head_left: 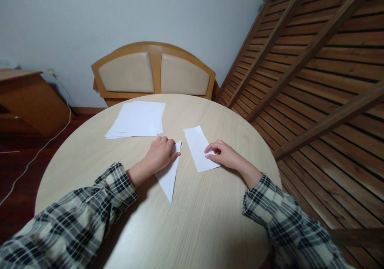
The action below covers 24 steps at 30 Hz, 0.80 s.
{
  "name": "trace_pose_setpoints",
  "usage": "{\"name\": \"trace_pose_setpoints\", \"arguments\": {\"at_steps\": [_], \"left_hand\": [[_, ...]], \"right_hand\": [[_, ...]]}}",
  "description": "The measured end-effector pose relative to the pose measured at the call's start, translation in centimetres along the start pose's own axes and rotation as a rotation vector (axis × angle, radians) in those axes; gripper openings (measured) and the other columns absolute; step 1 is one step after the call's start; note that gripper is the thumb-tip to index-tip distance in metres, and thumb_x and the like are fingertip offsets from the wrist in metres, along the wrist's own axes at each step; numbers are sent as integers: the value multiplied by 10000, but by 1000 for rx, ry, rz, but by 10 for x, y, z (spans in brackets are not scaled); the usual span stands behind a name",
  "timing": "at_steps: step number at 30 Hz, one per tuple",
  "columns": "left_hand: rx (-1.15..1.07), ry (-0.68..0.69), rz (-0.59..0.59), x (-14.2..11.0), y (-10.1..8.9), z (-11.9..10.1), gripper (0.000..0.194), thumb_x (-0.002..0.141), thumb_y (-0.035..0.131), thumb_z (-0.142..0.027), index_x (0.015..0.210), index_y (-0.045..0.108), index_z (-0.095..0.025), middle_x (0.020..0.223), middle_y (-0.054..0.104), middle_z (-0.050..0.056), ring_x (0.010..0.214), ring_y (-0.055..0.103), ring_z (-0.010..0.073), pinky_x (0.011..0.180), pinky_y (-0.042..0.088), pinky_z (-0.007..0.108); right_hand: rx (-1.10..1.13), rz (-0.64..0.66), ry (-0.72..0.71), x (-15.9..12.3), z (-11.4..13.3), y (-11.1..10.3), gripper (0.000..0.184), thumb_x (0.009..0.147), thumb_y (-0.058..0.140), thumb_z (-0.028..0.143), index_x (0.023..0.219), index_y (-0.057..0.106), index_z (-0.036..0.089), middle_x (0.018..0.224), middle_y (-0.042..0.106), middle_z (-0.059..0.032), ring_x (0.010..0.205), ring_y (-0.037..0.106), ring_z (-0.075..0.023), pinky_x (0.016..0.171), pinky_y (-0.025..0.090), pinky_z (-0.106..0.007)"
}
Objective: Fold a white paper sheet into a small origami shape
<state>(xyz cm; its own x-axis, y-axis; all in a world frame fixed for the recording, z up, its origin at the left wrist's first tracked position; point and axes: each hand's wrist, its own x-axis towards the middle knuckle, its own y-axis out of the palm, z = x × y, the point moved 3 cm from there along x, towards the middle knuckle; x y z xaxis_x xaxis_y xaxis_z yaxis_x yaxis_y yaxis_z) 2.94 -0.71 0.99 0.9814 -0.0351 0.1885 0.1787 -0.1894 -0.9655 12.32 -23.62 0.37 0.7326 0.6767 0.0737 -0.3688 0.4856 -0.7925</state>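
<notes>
Round wood-grain table (216, 213): left hand (160, 154), curled over a white paper triangle (169, 182), pinch unclear; right hand (225, 154), thumb and fingertips parted above a rectangular paper strip (195, 146); paper stack (138, 119), beyond. Possible fault: triangle skewing under uneven pressure.

Open tabletop (207, 217) on near side, narrow gap between paper triangle (169, 181) and paper strip (197, 146), paper stack (138, 119) blocking far left

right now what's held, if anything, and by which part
The left hand covers the triangle at its far end; pressing or gripping, I can't tell. The right hand, over the strip, shows no clear grip.
</notes>
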Motion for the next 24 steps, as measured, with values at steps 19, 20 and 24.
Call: {"name": "trace_pose_setpoints", "arguments": {"at_steps": [19, 20, 24], "left_hand": [[-327, -125, 114, -11, 4, 8, 378, 693, 663, -396, 982, 572, -171, 790, 639, 52, 645, 566, 185, 568, 416, 292], [-326, -127, 125, -11, 4, 8, 347, 694, 664, -392, 948, 582, -170, 782, 633, 49, 647, 566, 186, 570, 412, 293], [-273, -100, 129, -11, 2, 6, 288, 682, 698, -418, 781, 568, -181, 781, 588, 58, 704, 552, 213, 614, 414, 315]], "right_hand": [[-74, 104, -85, 26, 80, 32, 152, 815, 596, 205, 868, 734, 170, 895, 673, -103, 783, 572, -202, 695, 399, -320], [-78, 84, -113, 25, 80, 35, 158, 816, 590, 193, 873, 735, 165, 893, 665, -103, 787, 568, -197, 702, 399, -317], [1, 81, -201, 22, 82, 43, 158, 839, 572, 177, 825, 729, 181, 835, 651, -64, 806, 564, -170, 733, 403, -290]]}}
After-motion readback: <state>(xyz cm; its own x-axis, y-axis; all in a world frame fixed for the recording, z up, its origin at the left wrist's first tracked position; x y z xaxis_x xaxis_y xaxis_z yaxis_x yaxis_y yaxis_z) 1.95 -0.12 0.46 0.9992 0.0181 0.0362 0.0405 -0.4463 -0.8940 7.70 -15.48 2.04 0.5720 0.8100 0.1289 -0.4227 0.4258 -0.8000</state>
